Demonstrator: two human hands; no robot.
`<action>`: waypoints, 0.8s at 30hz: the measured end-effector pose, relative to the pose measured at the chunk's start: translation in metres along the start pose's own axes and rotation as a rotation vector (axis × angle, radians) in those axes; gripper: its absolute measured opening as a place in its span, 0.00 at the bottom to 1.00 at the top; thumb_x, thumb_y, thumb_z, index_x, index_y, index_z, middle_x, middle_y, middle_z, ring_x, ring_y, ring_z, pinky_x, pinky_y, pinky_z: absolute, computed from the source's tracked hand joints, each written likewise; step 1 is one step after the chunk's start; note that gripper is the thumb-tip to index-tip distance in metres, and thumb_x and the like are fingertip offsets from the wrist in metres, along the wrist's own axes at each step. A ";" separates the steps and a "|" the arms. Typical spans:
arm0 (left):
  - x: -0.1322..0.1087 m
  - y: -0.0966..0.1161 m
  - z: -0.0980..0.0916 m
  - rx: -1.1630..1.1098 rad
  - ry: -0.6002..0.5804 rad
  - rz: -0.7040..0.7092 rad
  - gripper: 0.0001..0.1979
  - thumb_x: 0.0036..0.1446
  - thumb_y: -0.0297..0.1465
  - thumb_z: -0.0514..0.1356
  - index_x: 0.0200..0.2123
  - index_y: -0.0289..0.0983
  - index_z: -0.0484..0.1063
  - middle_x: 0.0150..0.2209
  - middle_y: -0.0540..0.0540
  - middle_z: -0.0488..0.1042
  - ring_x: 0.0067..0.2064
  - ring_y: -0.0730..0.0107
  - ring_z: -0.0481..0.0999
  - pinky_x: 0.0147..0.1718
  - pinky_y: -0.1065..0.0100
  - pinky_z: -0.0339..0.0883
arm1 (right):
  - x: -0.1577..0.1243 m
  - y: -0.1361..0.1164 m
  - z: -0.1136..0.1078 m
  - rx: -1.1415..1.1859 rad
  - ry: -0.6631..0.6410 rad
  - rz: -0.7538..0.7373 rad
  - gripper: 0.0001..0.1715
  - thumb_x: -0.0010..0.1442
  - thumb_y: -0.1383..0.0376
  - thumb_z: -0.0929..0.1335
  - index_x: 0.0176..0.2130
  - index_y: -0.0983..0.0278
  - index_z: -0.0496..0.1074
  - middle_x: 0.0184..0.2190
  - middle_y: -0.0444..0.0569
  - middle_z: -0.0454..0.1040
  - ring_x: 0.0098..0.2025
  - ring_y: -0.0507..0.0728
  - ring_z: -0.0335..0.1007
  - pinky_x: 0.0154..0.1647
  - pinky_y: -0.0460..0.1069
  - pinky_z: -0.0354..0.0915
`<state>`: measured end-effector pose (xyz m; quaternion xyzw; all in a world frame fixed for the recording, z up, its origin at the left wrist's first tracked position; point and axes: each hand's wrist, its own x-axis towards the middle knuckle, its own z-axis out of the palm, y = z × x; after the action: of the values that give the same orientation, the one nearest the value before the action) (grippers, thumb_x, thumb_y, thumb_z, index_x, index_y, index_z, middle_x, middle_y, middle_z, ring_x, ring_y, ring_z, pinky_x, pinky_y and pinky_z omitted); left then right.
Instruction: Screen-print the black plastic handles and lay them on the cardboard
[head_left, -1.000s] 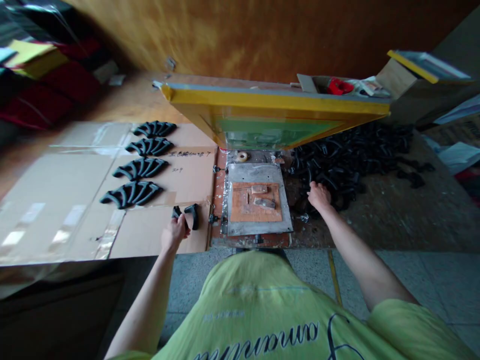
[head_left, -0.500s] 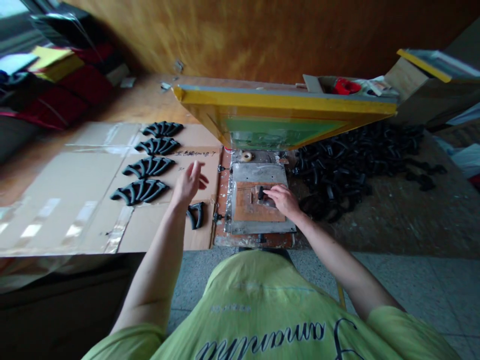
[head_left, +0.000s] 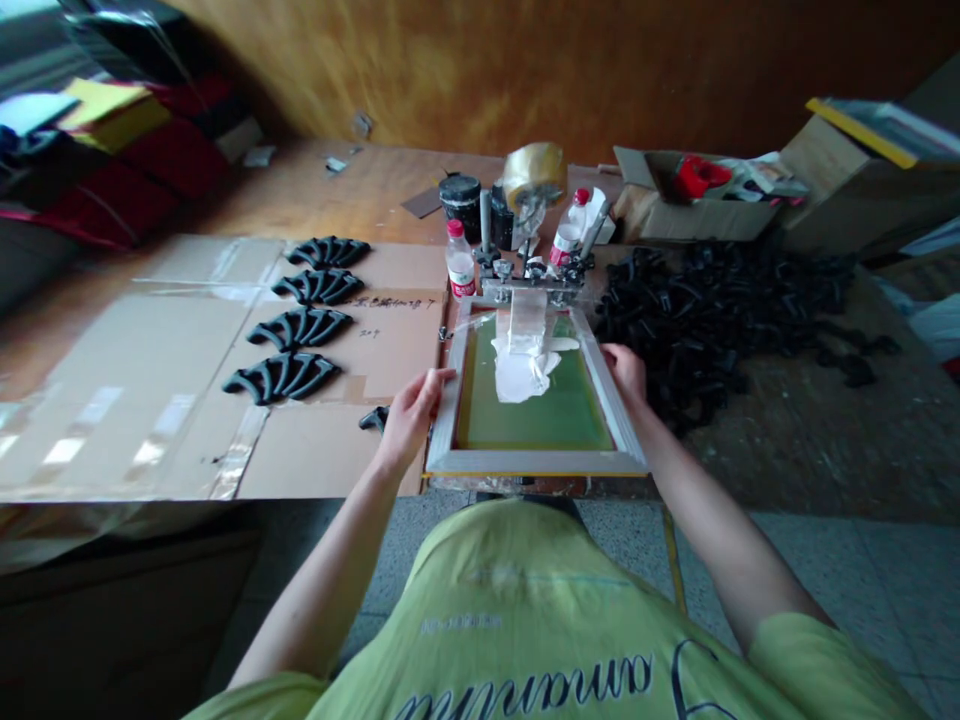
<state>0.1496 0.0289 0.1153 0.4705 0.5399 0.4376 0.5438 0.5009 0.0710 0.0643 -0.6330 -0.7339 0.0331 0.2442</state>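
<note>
A screen-printing frame (head_left: 525, 462) with a green mesh and a smear of white ink (head_left: 525, 372) lies flat on the table in front of me. My left hand (head_left: 411, 414) grips its left rail. My right hand (head_left: 625, 370) holds its right rail. A lone black plastic piece (head_left: 373, 419) lies just left of my left hand, partly hidden by it. Rows of black curved pieces (head_left: 281, 377) are laid out on cardboard (head_left: 135, 400) at the left.
A big heap of black plastic parts (head_left: 712, 310) lies right of the frame. Two bottles (head_left: 460, 272), a black jar (head_left: 460, 197) and a tape roll (head_left: 534, 172) stand behind the frame's hinge. Open cardboard boxes (head_left: 675, 212) sit at the back right.
The frame, raised before, has swung down flat over the metal plate. My left hand left the black piece and my right hand left the plate; both now hold the frame's side rails.
</note>
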 end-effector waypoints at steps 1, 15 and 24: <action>-0.004 -0.018 0.000 0.012 -0.009 -0.049 0.30 0.57 0.52 0.59 0.53 0.37 0.74 0.23 0.52 0.67 0.21 0.77 0.62 0.19 0.74 0.54 | 0.011 0.001 -0.005 0.013 0.043 0.049 0.23 0.67 0.68 0.56 0.54 0.66 0.73 0.40 0.55 0.73 0.39 0.59 0.68 0.43 0.55 0.66; 0.011 -0.094 0.002 0.170 -0.032 -0.185 0.35 0.56 0.48 0.60 0.62 0.37 0.64 0.29 0.50 0.73 0.26 0.72 0.68 0.24 0.74 0.58 | 0.001 -0.090 0.003 -0.088 -0.443 -0.455 0.10 0.61 0.73 0.65 0.39 0.65 0.75 0.38 0.53 0.75 0.45 0.60 0.67 0.46 0.51 0.59; 0.011 -0.091 0.002 0.140 -0.020 -0.199 0.36 0.53 0.50 0.61 0.60 0.35 0.66 0.28 0.51 0.72 0.25 0.74 0.67 0.22 0.74 0.57 | 0.000 -0.088 -0.002 -0.006 -0.369 -0.420 0.11 0.59 0.73 0.66 0.38 0.63 0.77 0.37 0.50 0.77 0.43 0.59 0.68 0.44 0.50 0.59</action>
<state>0.1488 0.0240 0.0238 0.4557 0.6078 0.3381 0.5555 0.4217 0.0532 0.0975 -0.4510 -0.8811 0.0944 0.1063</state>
